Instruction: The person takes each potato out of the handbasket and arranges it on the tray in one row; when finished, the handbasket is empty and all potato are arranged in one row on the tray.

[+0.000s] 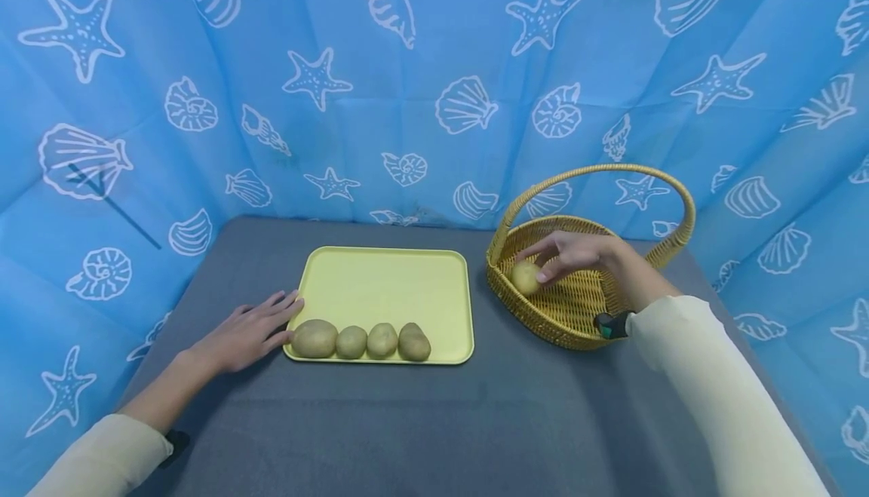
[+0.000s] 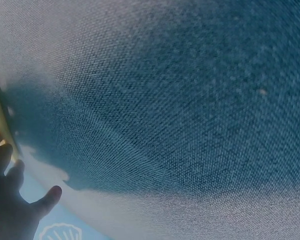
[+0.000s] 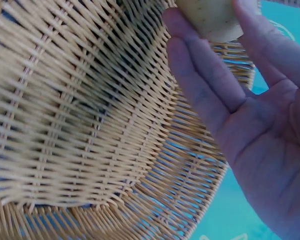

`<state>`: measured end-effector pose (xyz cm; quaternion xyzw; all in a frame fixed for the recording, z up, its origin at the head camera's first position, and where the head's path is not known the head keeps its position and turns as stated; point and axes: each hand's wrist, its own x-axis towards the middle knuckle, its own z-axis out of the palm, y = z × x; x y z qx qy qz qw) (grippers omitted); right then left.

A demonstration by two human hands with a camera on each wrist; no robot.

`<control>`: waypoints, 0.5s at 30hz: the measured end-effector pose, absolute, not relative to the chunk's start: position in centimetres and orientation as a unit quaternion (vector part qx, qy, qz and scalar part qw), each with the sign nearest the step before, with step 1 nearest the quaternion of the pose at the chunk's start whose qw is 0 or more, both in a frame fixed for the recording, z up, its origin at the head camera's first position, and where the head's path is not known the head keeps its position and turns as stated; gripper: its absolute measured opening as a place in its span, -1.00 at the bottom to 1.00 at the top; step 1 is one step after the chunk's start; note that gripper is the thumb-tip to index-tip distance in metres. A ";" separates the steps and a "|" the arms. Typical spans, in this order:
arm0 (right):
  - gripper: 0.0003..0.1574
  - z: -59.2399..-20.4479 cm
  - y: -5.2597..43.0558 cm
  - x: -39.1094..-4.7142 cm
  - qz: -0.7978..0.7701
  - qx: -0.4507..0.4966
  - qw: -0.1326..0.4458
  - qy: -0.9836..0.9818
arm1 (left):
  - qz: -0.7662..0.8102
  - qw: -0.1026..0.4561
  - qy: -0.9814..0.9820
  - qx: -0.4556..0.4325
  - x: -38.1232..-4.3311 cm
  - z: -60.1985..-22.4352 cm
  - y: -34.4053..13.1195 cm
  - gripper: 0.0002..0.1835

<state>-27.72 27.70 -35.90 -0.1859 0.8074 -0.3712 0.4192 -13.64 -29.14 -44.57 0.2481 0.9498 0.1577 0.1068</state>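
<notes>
A potato is pinched between the thumb and fingers of my right hand, inside the left part of a wicker basket. Close up in the right wrist view, the potato shows at the top edge, with thumb and fingertips on its sides. My left hand lies with fingers spread and fairly straight at the left rim of a yellow tray. Along the tray's near edge several potatoes sit in a row. In the left wrist view my left hand shows only at the lower left corner.
A tall arched handle rises over the basket. Grey cloth covers the table. Behind and on both sides hangs a blue curtain printed with white shells and starfish.
</notes>
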 end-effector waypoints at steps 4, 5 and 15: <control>-0.18 -34.8 28.4 -26.9 -0.346 -0.223 0.390 0.824 | 0.155 0.106 0.950 0.247 -13.6 -44.5 -29.1 -0.29; -0.19 -34.5 28.6 -26.7 -0.338 -0.234 0.381 0.828 | 0.154 0.106 0.951 0.247 -13.6 -44.5 -29.1 -0.29; -0.28 -32.3 27.8 -24.7 -0.341 -0.332 0.353 0.806 | 0.144 0.101 0.952 0.249 -13.6 -44.5 -29.1 -0.30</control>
